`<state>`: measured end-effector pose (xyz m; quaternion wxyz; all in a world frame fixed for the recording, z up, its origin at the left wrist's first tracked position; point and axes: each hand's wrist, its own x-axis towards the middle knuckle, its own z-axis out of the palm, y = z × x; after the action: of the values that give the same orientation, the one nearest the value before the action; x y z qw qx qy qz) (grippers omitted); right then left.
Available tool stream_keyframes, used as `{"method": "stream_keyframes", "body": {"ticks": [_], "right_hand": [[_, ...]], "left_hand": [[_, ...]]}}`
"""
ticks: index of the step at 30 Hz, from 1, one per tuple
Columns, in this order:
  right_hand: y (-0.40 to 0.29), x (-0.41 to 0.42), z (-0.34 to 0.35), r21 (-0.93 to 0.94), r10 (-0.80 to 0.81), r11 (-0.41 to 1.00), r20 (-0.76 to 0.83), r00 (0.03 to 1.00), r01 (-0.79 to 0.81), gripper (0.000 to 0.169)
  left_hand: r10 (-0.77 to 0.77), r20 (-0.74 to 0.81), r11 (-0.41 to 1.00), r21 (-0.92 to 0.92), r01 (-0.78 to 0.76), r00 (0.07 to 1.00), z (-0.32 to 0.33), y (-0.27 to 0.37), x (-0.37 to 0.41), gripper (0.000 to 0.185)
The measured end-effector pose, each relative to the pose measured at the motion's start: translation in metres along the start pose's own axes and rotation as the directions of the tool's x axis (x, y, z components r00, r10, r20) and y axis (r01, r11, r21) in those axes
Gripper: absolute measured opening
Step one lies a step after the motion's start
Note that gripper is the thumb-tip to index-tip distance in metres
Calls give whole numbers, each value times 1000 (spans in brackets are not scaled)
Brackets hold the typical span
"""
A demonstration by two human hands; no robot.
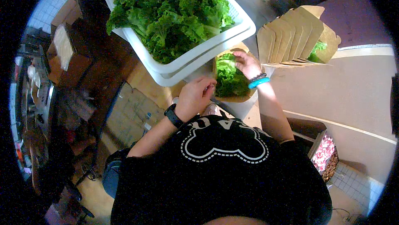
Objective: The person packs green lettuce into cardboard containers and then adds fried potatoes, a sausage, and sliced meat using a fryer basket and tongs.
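Note:
A kraft paper food box (pixel 238 99) holding green leaf lettuce (pixel 227 69) lies in front of me. The fingers of my right hand (pixel 247 64) touch the lettuce along the box's far right side; whether they pinch a leaf is unclear. My left hand (pixel 199 95) is at the box's left edge with its fingers curled. Its fingertips are partly hidden, so a grip on the box wall cannot be made out. Just beyond my left hand, a white plastic basket (pixel 162 77) is heaped with curly lettuce (pixel 174 16).
Several nested kraft boxes (pixel 290 38) stand to the right; lettuce (pixel 318 50) shows in the end one. A container of pink-and-white pieces (pixel 324 153) sits lower right, beside dark brown pieces (pixel 331 166). Flattened cardboard (pixel 134 109) and an open carton (pixel 64 49) lie left.

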<state>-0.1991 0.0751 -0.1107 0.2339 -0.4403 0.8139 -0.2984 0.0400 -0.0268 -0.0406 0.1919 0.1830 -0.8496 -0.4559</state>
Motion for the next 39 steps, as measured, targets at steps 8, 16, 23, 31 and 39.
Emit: {"method": "stream_keyframes", "body": {"ticks": [8, 16, 23, 31, 39], "right_hand": [[14, -3, 47, -140, -131, 976, 241, 962, 168, 38], [-19, -7, 6, -143, -77, 986, 19, 997, 79, 37], [-11, -29, -4, -174, -104, 978, 59, 993, 113, 35], [-23, -135, -35, -108, 49, 993, 83, 995, -40, 32], [5, -158, -9, 370, 365, 914, -563, 742, -168, 25]], "left_hand": [[-202, 124, 979, 63, 195, 972, 44, -41, -2, 33], [-307, 226, 943, 207, 262, 924, 64, -52, -2, 50], [-347, 321, 921, 292, 256, 881, 70, -48, 7, 34], [-324, 387, 939, 244, 242, 863, 82, -53, 12, 32], [-300, 450, 954, 169, 250, 841, 92, -53, 13, 37]]}}
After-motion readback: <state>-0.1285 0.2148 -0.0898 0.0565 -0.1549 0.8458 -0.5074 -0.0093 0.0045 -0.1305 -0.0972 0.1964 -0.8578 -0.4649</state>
